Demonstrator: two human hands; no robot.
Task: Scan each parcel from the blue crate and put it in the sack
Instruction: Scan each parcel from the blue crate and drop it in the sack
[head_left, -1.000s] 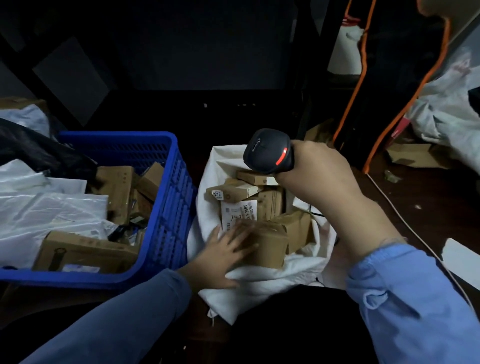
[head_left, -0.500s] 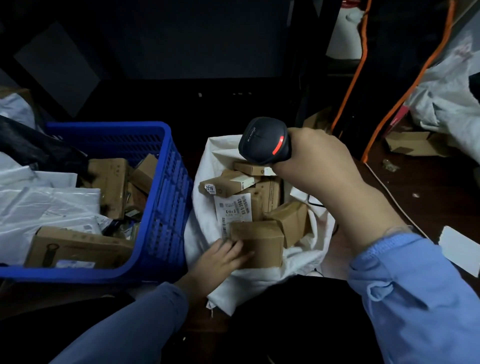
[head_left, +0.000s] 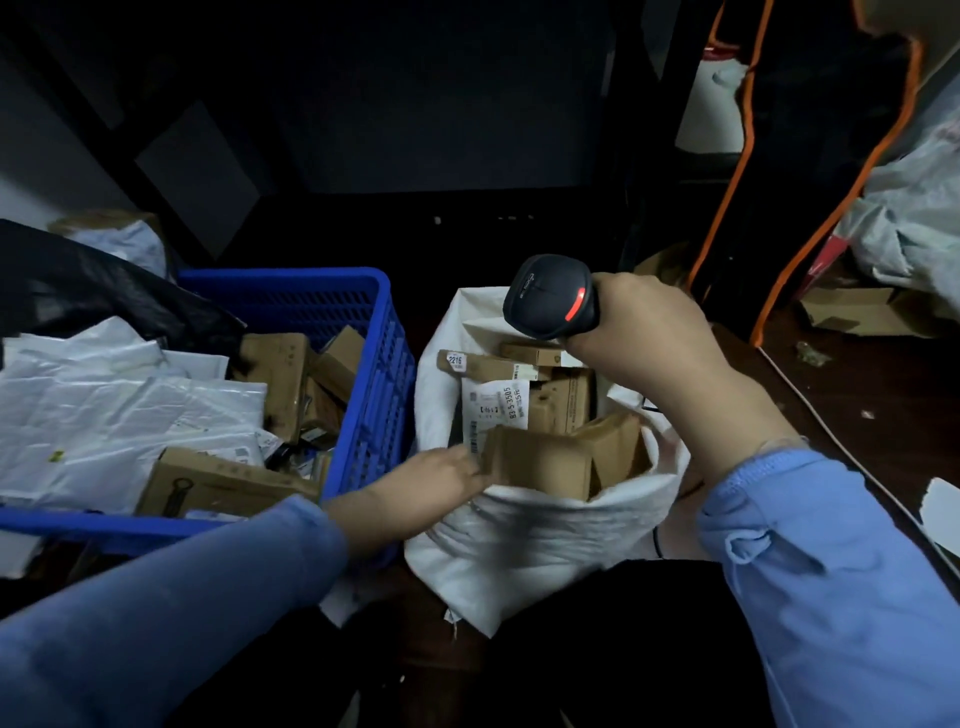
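Note:
A white sack (head_left: 519, 535) stands open in the middle, filled with several brown cardboard parcels; the nearest parcel (head_left: 540, 460) lies at its front. My left hand (head_left: 441, 480) touches that parcel's left end at the sack's rim, fingers blurred. My right hand (head_left: 649, 332) grips a black barcode scanner (head_left: 550, 296) with a red light, held above the sack's far side. The blue crate (head_left: 374, 364) stands to the left with brown boxes (head_left: 218, 483) and white mailer bags (head_left: 119, 410) inside.
A black bag (head_left: 93, 296) lies behind the crate. Orange-edged dark fabric (head_left: 810, 156) hangs at the right, with an open cardboard box (head_left: 857, 312) and white plastic bags (head_left: 914, 218) beyond it. A thin cable (head_left: 831, 415) crosses the dark floor at the right.
My left hand slid off the top of the front parcel to its left end at the sack's rim. The scanner hand stayed above the sack.

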